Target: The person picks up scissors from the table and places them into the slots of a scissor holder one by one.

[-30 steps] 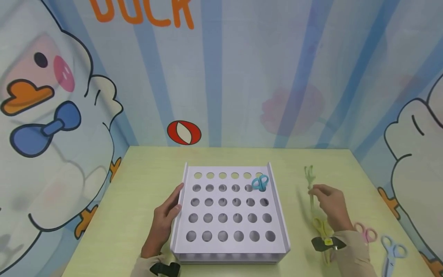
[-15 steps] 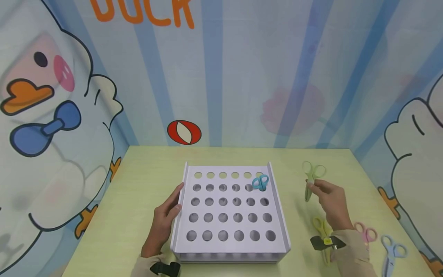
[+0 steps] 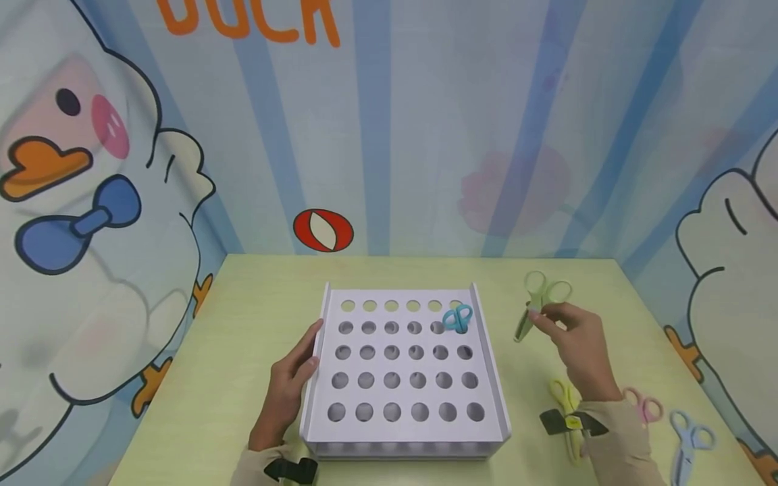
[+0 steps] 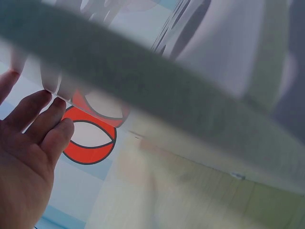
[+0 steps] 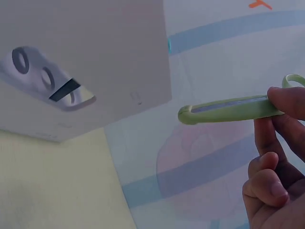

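Observation:
Pinched between the thumb and fingers of my right hand [image 3: 580, 347] is a pair of light green scissors [image 3: 537, 297], held above the table right of the rack. Its handle loops point up and its blade end slants down to the left; the right wrist view shows the green-edged blades [image 5: 228, 110]. My left hand [image 3: 286, 388] rests against the left side of the white rack [image 3: 404, 368], which has rows of round holes in its top. Blue scissors [image 3: 458, 317] stand in a hole at the rack's upper right, handles showing.
On the table [image 3: 213, 378], right of the rack, lie yellow scissors [image 3: 564, 395] partly hidden by my right wrist, pink scissors [image 3: 650, 410] and light blue scissors [image 3: 685, 442]. A printed backdrop [image 3: 413, 135] rises behind the table.
The green scissors have turned in my right hand, from edge-on to handles spread toward the view, and the blade end has swung left. My left hand and the rack stay put.

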`<state>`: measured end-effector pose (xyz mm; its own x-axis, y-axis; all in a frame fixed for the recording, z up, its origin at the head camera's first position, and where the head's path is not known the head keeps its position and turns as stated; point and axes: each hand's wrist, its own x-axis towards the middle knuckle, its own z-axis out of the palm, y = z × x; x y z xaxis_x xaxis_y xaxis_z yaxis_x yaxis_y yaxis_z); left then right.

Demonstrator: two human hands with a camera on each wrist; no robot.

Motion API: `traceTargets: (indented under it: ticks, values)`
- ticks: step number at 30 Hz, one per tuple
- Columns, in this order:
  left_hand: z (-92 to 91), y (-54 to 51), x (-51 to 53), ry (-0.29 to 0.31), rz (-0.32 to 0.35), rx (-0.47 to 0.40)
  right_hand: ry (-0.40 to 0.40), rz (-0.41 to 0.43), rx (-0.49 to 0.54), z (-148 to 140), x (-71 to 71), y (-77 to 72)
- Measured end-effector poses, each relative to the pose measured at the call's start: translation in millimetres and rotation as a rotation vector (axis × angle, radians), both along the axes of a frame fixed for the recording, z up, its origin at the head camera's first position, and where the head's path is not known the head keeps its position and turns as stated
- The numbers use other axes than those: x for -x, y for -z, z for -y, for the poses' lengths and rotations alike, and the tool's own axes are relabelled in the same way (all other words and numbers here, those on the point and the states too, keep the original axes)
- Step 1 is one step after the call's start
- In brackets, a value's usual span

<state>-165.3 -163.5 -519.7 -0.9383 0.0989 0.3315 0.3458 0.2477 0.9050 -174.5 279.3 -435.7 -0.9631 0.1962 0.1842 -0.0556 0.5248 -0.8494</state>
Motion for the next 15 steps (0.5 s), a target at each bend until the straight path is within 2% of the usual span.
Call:
traceTargets:
  ticks: [5,10,15]
  values:
    - [-0.1,-0.1,-0.1,-0.007,0.003,0.0,-0.056,-0.057,0.069,16,-4.8,-13.8]
    - [-0.1,0.8,-1.3,-0.018,0.01,0.007,-0.157,-0.128,0.122,31,-5.5,-15.9]
    - [-0.8,0.8,-0.3,-0.013,0.002,-0.001,-0.199,-0.082,0.14,44,-5.7,-12.1]
